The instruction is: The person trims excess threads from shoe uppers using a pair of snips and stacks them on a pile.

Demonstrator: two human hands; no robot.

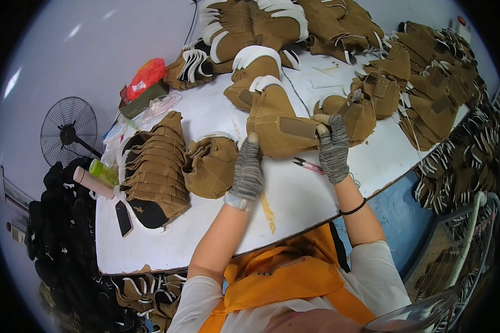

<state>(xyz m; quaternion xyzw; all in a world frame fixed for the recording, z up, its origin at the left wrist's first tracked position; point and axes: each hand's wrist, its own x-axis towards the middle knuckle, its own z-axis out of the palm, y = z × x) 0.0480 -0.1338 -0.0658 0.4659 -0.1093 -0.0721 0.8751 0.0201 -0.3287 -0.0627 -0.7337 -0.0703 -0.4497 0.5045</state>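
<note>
Both hands wear grey knit gloves with bare fingertips. The left hand (246,173) is closed on the lower left edge of a brown fabric piece (266,125), thumb on the near face. The right hand (333,149) pinches the same piece at its right edge, beside a darker rectangular patch (298,127). The held piece is above the middle of the white table (300,216), its white-trimmed end toward 12 o'clock.

Clock positions below are taken from the held piece. At 4 o'clock, close to the right hand, lie snips (310,165) with pinkish handles. At 11 o'clock, just beyond the piece, is a white-edged brown part (255,72); a large pile (255,28) stands further off at 12. At 3 o'clock are further brown parts (356,117), with a broad heap (436,89) at 2.

At 8 o'clock, near the left hand, sits a rounded brown part (211,169), beside a row of nested parts (158,166). Further out at 8 are a dark phone (123,218), a green bottle (103,172) and a pink bottle (91,182). A red plastic bag (147,75) rests in a box (144,101) at 10. A black fan (68,133) stands at 9.
</note>
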